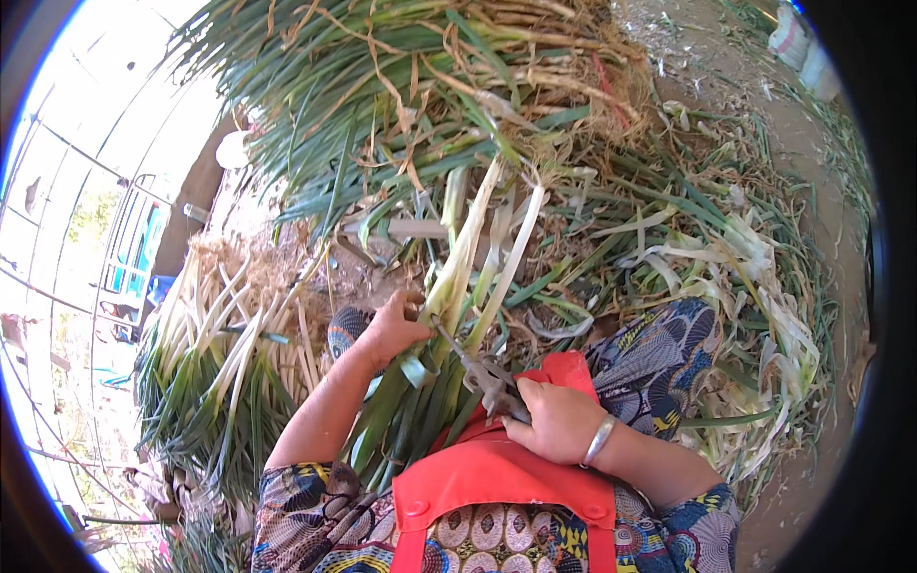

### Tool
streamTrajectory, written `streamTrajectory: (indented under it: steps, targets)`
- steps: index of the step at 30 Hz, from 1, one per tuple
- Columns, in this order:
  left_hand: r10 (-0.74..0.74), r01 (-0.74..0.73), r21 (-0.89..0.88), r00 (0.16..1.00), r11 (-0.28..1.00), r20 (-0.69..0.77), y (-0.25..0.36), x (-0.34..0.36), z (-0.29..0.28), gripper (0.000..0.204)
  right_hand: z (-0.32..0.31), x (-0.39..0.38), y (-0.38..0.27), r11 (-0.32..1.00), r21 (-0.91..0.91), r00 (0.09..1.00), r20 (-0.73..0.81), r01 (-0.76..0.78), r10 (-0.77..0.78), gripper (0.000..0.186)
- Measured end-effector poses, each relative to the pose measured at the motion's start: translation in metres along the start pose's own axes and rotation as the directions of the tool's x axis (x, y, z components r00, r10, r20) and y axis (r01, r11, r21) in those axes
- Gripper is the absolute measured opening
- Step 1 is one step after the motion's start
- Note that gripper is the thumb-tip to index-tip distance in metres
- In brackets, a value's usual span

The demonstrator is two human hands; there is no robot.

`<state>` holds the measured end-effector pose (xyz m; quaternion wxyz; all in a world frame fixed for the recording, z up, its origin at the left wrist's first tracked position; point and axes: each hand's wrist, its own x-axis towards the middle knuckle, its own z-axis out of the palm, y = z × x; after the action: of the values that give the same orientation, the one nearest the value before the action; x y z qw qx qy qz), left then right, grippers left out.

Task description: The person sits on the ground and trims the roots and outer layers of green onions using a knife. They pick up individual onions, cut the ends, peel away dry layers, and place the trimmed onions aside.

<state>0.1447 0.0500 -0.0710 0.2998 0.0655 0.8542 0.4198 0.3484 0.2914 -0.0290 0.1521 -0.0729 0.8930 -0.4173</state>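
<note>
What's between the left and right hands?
Head view: a scissor-like metal tool extends from the right hand toward the left hand, with green onion leaves also between them.

The right grip [564,422] partly hides the metal tool [491,382], and the top edge cuts off the onion heap [382,91].

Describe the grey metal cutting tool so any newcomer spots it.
Find the bright red cloth apron, low centre. Above its two round red buttons, the right hand grips the tool across leafy green-and-white stalks. Its dull, narrow metal distinguishes it from them.
</note>
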Motion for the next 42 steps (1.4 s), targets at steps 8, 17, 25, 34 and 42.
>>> streamTrajectory:
  steps: [8,17,25,34,42]
  targets:
    - [0.070,-0.051,0.138,0.988,0.989,-0.136,-0.001,-0.009,0.008,0.062,-0.018,0.034,-0.002,0.981,-0.051,0.979,-0.088,-0.188,0.184,0.041]
    - [0.016,-0.013,0.092,1.000,0.996,-0.027,0.001,0.004,0.007,0.057,-0.066,0.155,0.055,0.908,0.025,0.830,-0.397,-0.417,0.392,0.037]
    - [-0.095,0.092,0.028,0.985,0.995,0.142,0.025,0.002,-0.016,0.071,-0.046,0.141,0.045,0.967,0.035,0.917,-0.309,-0.253,0.251,0.040]
    - [-0.133,0.156,-0.067,0.953,0.985,0.273,0.023,-0.006,-0.018,0.043,-0.053,0.115,0.052,0.965,0.092,0.936,-0.236,-0.246,0.261,0.048]
    - [-0.161,0.209,-0.123,0.934,0.970,0.319,0.005,0.019,-0.007,0.037,-0.073,0.098,0.051,0.975,0.023,0.968,-0.121,-0.220,0.221,0.044]
